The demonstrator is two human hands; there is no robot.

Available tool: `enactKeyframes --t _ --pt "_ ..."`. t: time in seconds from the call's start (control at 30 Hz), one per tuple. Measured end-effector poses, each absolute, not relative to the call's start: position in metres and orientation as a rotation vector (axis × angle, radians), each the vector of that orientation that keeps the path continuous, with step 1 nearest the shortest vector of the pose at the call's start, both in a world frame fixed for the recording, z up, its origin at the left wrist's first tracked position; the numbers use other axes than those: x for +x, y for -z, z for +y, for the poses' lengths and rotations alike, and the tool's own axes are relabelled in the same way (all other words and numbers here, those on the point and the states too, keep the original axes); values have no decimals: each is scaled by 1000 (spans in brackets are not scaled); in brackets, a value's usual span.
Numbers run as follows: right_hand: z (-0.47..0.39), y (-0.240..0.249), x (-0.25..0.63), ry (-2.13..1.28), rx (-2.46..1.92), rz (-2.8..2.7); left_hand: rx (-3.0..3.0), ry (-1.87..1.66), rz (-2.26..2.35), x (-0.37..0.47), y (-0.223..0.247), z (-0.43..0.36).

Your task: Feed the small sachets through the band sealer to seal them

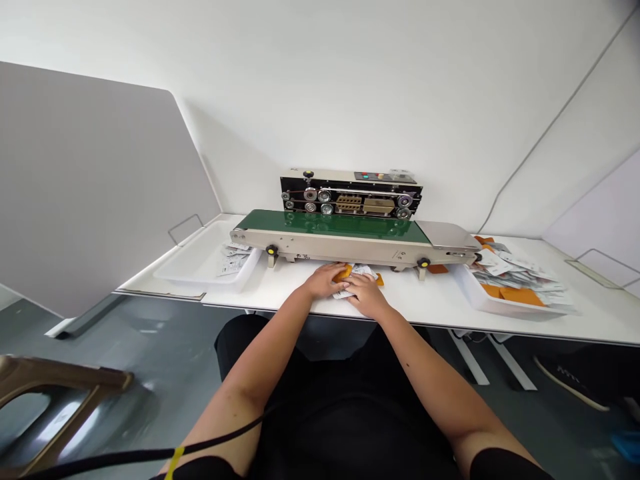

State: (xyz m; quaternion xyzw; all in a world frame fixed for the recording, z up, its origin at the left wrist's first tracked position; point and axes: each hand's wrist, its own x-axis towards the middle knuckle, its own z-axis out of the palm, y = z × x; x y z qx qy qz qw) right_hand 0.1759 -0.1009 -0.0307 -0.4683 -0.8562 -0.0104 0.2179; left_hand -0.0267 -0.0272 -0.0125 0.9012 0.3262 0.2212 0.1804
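Both hands are on a small pile of flat packets on the white table, just in front of the sealing machine. My left hand [325,281] has its fingers closed on an orange packet [344,273]. Close beside it, my right hand [369,295] grips white printed packets [365,270], with fingers bent over them and partly hiding them. Another orange packet edge [380,280] sticks out to the right of the pile. Behind the hands stands the band sealing machine [350,244], with a green conveyor belt [330,224] and exposed rollers at its back.
On the left, a white tray [175,272] contains several silvery-white packets [234,259]. On the right, another tray [473,293] is heaped with white and orange packets [520,295]. A grey partition [100,180], a brown stool [65,373] and someone's dark shoe [565,380] are nearby.
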Motion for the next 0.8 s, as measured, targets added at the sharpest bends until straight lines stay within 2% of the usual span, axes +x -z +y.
enactKeyframes --t 0.27,0.43,0.6,0.8 --pt "-112 26 174 92 -1070 -2292 2410 -693 1085 -28 17 -23" --pt "-119 26 179 -139 -912 -2057 2397 -713 1101 -28 20 -19" --pt "-109 22 186 -484 -1132 -1371 2366 -709 1128 -28 23 -14" --pt "-75 -37 229 -715 -983 -1021 2354 -710 1149 -29 22 -15"
